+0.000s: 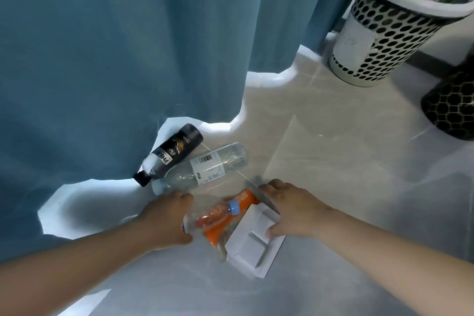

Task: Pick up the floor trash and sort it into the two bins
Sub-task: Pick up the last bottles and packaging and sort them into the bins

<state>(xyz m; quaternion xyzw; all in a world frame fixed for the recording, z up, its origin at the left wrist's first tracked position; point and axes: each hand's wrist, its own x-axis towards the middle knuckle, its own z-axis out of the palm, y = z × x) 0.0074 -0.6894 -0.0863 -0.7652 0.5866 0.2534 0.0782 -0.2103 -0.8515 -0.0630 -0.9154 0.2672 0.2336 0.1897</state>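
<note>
Near the curtain's hem lie a black bottle (171,152) and a clear bottle (205,169) with a white label. Closer to me, my left hand (166,220) grips a clear bottle with a blue cap (202,218). An orange wrapper (243,200) lies under that bottle. My right hand (287,209) grips a flattened white cardboard box (252,249), thumb on top of it. A white perforated bin (384,33) at the top right holds several plastic bottles. A black bin (451,102) shows at the right edge.
A blue curtain (128,46) hangs over the left and back, its hem touching the pale tiled floor (333,149). Open floor lies between the trash and the bins.
</note>
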